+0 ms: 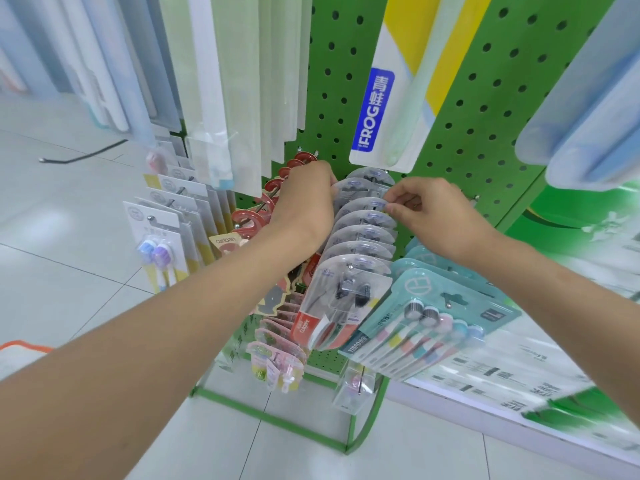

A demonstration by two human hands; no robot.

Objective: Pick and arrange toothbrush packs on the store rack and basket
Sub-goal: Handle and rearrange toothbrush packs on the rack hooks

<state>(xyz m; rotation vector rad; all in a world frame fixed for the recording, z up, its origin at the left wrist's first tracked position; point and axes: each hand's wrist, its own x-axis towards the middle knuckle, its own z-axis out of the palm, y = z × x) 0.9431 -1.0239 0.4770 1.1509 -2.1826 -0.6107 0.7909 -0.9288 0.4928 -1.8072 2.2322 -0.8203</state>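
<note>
A row of clear Colgate toothbrush packs (pixel 349 282) hangs on a hook of the green pegboard rack (pixel 460 109). My left hand (pixel 304 199) grips the left edge of the packs near the back of the row. On the right side, my right hand (pixel 429 209) pinches the top of one of those back packs between thumb and fingers. The front pack shows a red Colgate tube. The hook's back end is hidden behind the packs and my hands.
Teal multi-brush packs (pixel 443 317) hang to the right, red-topped packs (pixel 273 192) and white two-brush packs (pixel 156 237) to the left. A Frog toothbrush pack (pixel 391 98) hangs above. Small pink packs (pixel 277 362) hang low. The green wire base (pixel 277 417) stands on white floor tiles.
</note>
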